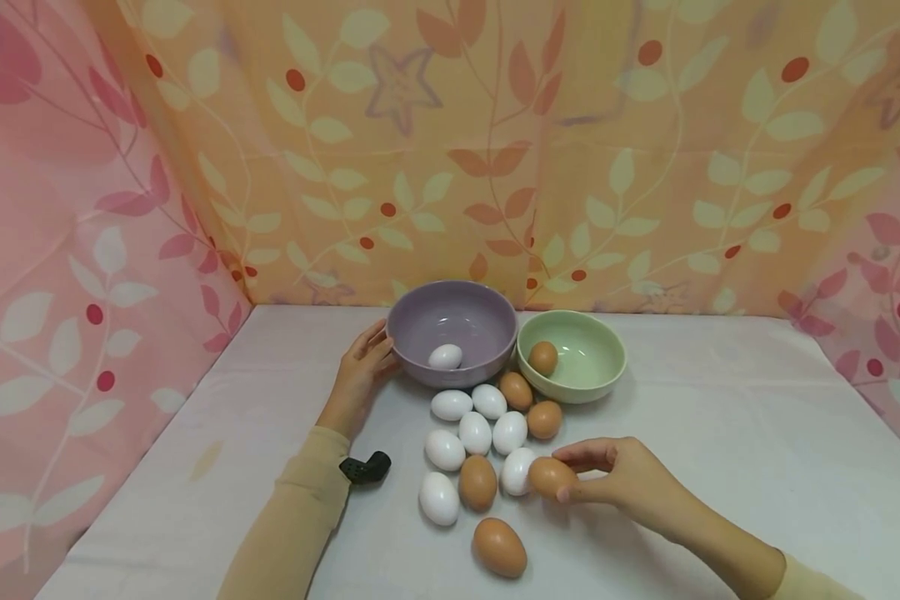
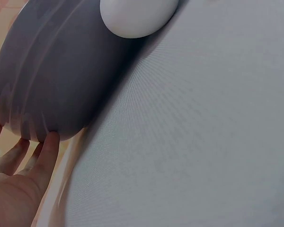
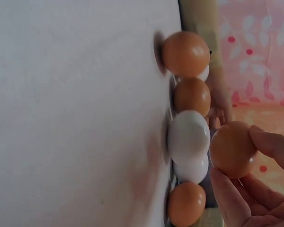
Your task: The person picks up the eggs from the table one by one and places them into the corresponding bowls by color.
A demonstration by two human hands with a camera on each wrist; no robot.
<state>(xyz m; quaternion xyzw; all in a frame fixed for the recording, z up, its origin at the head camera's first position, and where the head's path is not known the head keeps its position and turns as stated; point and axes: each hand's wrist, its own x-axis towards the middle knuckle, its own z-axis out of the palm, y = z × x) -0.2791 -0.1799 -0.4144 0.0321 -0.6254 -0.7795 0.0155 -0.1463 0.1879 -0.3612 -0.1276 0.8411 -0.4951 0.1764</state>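
leaf-patterned cloth [image 1: 450, 192] backs the white tabletop [image 1: 690, 383], and here's the held brown egg [image 1: 551, 477], raised above it, pinched between thumb and fingers of the right hand [image 1: 626, 483]! a light, even squeeze should serve best, kept clear of the white egg [image 1: 516, 472] just beside it; farther off, the left hand [image 1: 362, 367], fingers spread, touches the purple bowl [image 1: 487, 337], with the green bowl [image 1: 592, 358] right alongside

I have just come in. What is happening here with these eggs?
A person's right hand pinches a brown egg above the table, while the left hand touches the side of the purple bowl. That bowl contains one white egg; the green bowl beside it contains another brown egg. Seven white eggs and four more brown eggs lie on the table, in front of the bowls.
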